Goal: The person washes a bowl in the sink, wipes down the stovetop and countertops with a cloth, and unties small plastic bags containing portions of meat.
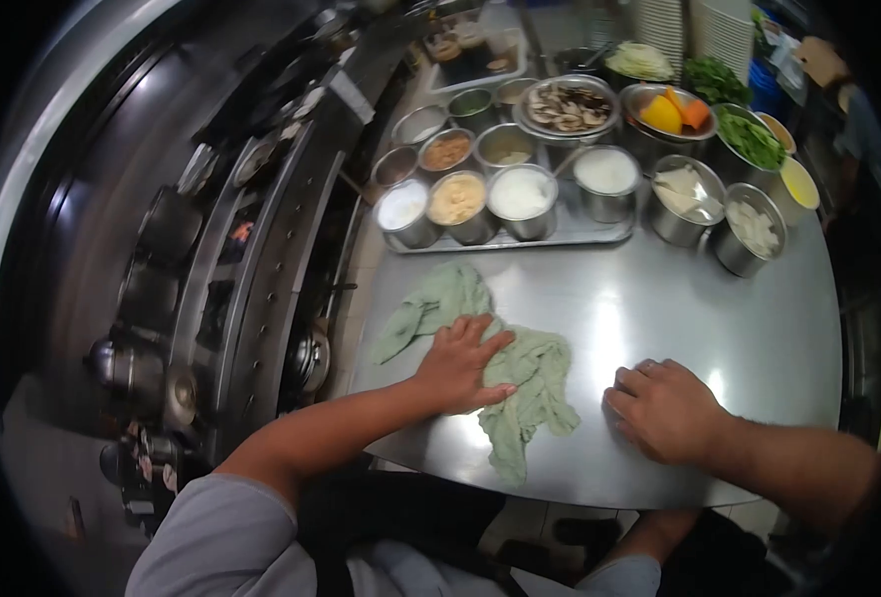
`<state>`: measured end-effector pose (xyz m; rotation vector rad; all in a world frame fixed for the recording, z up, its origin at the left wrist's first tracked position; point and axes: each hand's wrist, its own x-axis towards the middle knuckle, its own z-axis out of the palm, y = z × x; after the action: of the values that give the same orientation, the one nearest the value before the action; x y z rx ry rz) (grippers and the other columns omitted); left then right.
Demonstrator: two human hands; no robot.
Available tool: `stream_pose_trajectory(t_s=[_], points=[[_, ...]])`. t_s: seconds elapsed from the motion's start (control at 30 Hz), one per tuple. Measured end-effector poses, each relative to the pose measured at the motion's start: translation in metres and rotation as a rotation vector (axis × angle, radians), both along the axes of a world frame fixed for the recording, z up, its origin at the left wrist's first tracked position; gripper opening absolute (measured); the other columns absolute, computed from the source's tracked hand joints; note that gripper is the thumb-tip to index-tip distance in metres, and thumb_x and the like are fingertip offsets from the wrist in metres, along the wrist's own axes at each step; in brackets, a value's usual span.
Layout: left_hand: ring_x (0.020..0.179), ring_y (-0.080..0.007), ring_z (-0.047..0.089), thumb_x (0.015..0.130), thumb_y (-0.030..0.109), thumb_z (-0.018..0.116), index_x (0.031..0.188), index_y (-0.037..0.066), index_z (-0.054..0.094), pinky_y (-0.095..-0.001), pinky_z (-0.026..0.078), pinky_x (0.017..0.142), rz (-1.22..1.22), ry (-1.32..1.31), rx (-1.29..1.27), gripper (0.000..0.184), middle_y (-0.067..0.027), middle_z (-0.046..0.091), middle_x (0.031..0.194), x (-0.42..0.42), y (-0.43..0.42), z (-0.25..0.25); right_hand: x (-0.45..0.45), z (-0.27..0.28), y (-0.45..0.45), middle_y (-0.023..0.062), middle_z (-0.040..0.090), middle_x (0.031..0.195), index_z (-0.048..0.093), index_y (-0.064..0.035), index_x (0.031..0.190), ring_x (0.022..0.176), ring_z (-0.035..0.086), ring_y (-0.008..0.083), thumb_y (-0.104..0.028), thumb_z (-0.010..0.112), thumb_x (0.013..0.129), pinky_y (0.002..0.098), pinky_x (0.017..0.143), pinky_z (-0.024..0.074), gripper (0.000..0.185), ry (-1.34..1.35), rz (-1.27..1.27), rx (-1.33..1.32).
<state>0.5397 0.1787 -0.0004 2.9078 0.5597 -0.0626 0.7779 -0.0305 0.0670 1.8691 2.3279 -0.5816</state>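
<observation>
My left hand [462,366] lies palm down on the steel table, fingers spread, touching two crumpled green cloths. One cloth [438,298] spreads above and left of the fingers; the other [530,390] lies against their right side. From my right sleeve, a bare forearm [662,530] runs under the table's front edge, so my right hand is hidden. Another person's hand [667,410], fingers curled, rests on the table at the right, its arm coming in from the right edge of the view.
Metal pots stand on a tray [520,241] along the back. Right of them are bowls of sliced mushrooms [566,104], peppers [662,112] and leafy greens [751,137]. Stacked containers [659,30] rise behind. A cooking line with pans [172,224] runs along the left.
</observation>
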Motion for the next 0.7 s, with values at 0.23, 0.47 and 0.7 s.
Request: stream_pose_trajectory(t_s=[0.23,0.47,0.7], points=[[0.121,-0.0381,0.035,0.077,0.057,0.058,0.132,0.012,0.047,-0.0472,0.031,0.093,-0.022,0.008,-0.046,0.072,-0.0227,0.037,0.134,-0.004,0.004,0.001,-0.020,-0.003,-0.007,0.0122,0.054,0.126,0.058,-0.0076,0.113,0.117,0.052,0.0287,-0.019,0.069,0.072,0.0404,0.088,0.0451,0.043,0.006,-0.133,0.146],[0.121,-0.0370,0.036,0.077,0.059,0.058,0.133,0.011,0.046,-0.0466,0.032,0.092,-0.019,-0.040,-0.127,0.074,-0.0225,0.036,0.137,-0.010,0.009,-0.004,-0.048,0.001,-0.003,0.0162,0.053,0.129,0.056,-0.0047,0.120,0.123,0.047,0.0336,-0.012,0.070,0.067,0.0415,0.093,0.0423,0.055,-0.007,-0.293,0.110],[0.128,-0.0385,0.031,0.081,0.048,0.060,0.138,0.011,0.036,-0.0570,0.022,0.103,-0.042,-0.351,-0.226,0.072,-0.0217,0.032,0.140,-0.066,0.024,0.012,-0.062,0.003,0.004,0.0255,0.046,0.133,0.051,0.0006,0.125,0.124,0.042,0.0445,-0.008,0.068,0.066,0.0467,0.100,0.0380,0.061,0.068,-0.294,0.075]])
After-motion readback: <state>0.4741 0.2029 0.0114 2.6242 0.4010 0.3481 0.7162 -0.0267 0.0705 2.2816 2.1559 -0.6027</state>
